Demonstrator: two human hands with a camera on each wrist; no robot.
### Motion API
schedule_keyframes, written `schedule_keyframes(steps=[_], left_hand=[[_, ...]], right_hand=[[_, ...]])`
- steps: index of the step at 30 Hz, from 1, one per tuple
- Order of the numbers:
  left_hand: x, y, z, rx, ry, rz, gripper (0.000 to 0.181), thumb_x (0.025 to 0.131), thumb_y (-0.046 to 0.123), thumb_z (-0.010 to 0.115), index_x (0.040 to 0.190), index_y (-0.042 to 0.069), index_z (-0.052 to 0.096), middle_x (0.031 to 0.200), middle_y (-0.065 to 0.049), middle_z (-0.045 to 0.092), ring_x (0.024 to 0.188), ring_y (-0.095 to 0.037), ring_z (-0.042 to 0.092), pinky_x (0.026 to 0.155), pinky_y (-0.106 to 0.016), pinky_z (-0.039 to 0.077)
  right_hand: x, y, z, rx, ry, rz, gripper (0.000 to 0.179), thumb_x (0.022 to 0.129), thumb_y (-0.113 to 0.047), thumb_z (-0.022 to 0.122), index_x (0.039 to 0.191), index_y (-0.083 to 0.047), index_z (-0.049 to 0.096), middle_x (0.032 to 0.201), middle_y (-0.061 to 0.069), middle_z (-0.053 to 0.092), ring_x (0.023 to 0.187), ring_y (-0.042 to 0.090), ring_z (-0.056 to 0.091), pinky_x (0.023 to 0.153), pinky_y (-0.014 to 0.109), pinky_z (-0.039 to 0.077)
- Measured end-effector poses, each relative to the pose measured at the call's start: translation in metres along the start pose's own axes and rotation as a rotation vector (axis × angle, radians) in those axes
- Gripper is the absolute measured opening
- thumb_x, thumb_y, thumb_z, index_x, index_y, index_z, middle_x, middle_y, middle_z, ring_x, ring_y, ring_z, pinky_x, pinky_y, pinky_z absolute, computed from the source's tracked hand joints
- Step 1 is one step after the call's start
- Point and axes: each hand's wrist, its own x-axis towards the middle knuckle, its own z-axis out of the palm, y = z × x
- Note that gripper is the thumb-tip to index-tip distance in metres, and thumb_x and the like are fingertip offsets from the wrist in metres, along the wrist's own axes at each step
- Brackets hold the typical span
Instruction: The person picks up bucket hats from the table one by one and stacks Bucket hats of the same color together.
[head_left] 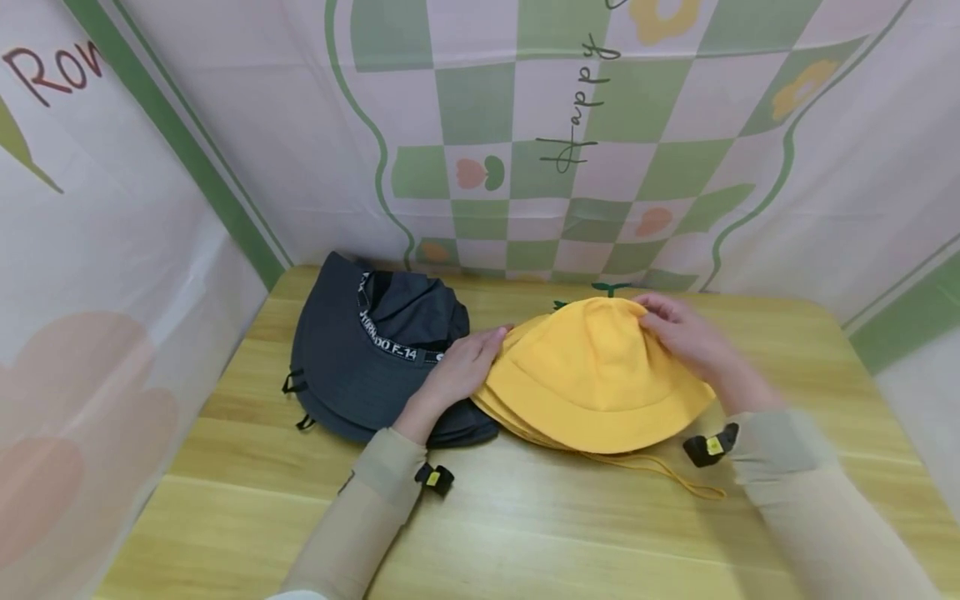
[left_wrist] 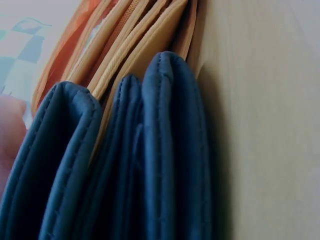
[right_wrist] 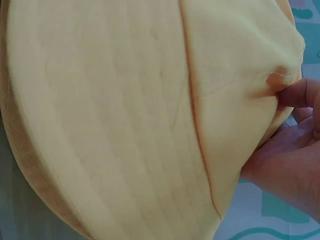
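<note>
A stack of yellow bucket hats (head_left: 585, 367) lies on the table, the top one crown up with a green sprout ornament (head_left: 611, 288) behind it. My right hand (head_left: 686, 337) pinches the crown at its right side; in the right wrist view the thumb presses a dent into the cloth. Along the stack's left edge, my left hand (head_left: 467, 362) rests with its fingers fairly straight against the hats. Beneath that wrist sit dark sun visor caps (head_left: 337, 367), nested together with white lettering on the inner band. Their folded brims (left_wrist: 172, 150) fill the left wrist view.
A yellow cord (head_left: 693, 487) trails from the hats across the wooden table (head_left: 525, 533). Behind the table hangs a green and white checked cloth (head_left: 480, 100). Another printed cloth (head_left: 150, 275) closes off the left side.
</note>
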Motion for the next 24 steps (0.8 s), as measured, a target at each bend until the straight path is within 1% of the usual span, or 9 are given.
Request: schedule_keyframes(steps=[3,5,9,11,13,15,18,20,24], left_hand=[[0.0,0.001,-0.001,-0.021,-0.016,0.004,0.063,0.107,0.056,0.022,0.15,0.018,0.047,0.153,-0.002,0.05,0.144,-0.023,0.044,0.119,-0.042,0.036],[0.0,0.001,-0.002,-0.017,-0.031,0.008,0.065,0.105,0.059,0.027,0.151,0.018,0.045,0.154,-0.003,0.049,0.144,-0.024,0.044,0.118,-0.043,0.036],[-0.002,0.005,-0.003,0.029,-0.072,-0.014,0.071,0.098,0.065,0.044,0.154,0.021,0.04,0.155,-0.004,0.047,0.144,-0.026,0.044,0.116,-0.046,0.038],[-0.003,0.006,-0.004,0.051,-0.088,-0.025,0.077,0.093,0.065,0.054,0.155,0.023,0.038,0.156,-0.004,0.046,0.144,-0.027,0.043,0.116,-0.047,0.039],[-0.004,0.008,-0.005,0.069,-0.095,-0.028,0.081,0.089,0.065,0.06,0.156,0.024,0.037,0.156,-0.004,0.046,0.144,-0.027,0.043,0.115,-0.047,0.039],[-0.004,0.009,-0.005,0.073,-0.093,-0.021,0.082,0.088,0.063,0.063,0.156,0.024,0.037,0.156,-0.004,0.045,0.144,-0.028,0.043,0.115,-0.048,0.039],[-0.005,0.011,-0.004,0.076,-0.077,-0.01,0.08,0.089,0.06,0.065,0.155,0.023,0.038,0.156,-0.005,0.046,0.144,-0.028,0.043,0.115,-0.048,0.039],[-0.006,0.012,-0.003,0.083,-0.066,0.0,0.079,0.089,0.058,0.066,0.155,0.023,0.038,0.156,-0.004,0.046,0.144,-0.028,0.043,0.116,-0.048,0.039],[-0.008,0.017,-0.001,0.087,-0.044,0.019,0.077,0.09,0.055,0.068,0.154,0.024,0.039,0.156,-0.002,0.046,0.145,-0.027,0.042,0.117,-0.048,0.037]], right_hand=[[0.003,0.0,0.009,-0.073,0.021,0.017,0.03,0.108,-0.017,0.04,0.13,0.001,0.049,0.104,-0.008,0.059,0.086,-0.002,0.056,0.075,0.017,0.05],[0.005,0.001,0.014,-0.113,0.033,0.02,0.034,0.108,-0.015,0.04,0.135,0.004,0.047,0.112,0.003,0.06,0.088,-0.004,0.055,0.076,0.016,0.05],[0.007,0.004,0.022,-0.173,0.066,0.015,0.037,0.108,-0.013,0.038,0.138,0.006,0.047,0.126,0.025,0.058,0.088,-0.007,0.055,0.077,0.013,0.048],[0.008,0.006,0.025,-0.213,0.093,-0.01,0.037,0.108,-0.012,0.039,0.138,0.007,0.048,0.13,0.029,0.057,0.093,-0.003,0.056,0.078,0.01,0.046],[0.009,0.008,0.028,-0.26,0.126,-0.037,0.036,0.107,-0.011,0.041,0.137,0.007,0.049,0.132,0.031,0.057,0.1,0.008,0.06,0.08,0.011,0.045],[0.009,0.01,0.031,-0.306,0.155,-0.074,0.036,0.107,-0.01,0.043,0.137,0.008,0.05,0.133,0.032,0.057,0.109,0.024,0.061,0.088,0.02,0.047],[0.008,0.014,0.034,-0.359,0.186,-0.103,0.039,0.107,-0.014,0.043,0.14,0.007,0.048,0.137,0.033,0.054,0.124,0.043,0.054,0.101,0.043,0.046],[0.005,0.016,0.036,-0.401,0.206,-0.123,0.042,0.108,-0.018,0.043,0.142,0.007,0.046,0.137,0.034,0.053,0.126,0.047,0.051,0.103,0.057,0.042],[-0.004,0.018,0.039,-0.501,0.278,-0.16,0.048,0.108,-0.024,0.044,0.144,0.007,0.043,0.131,0.035,0.053,0.12,0.049,0.049,0.098,0.063,0.041]])
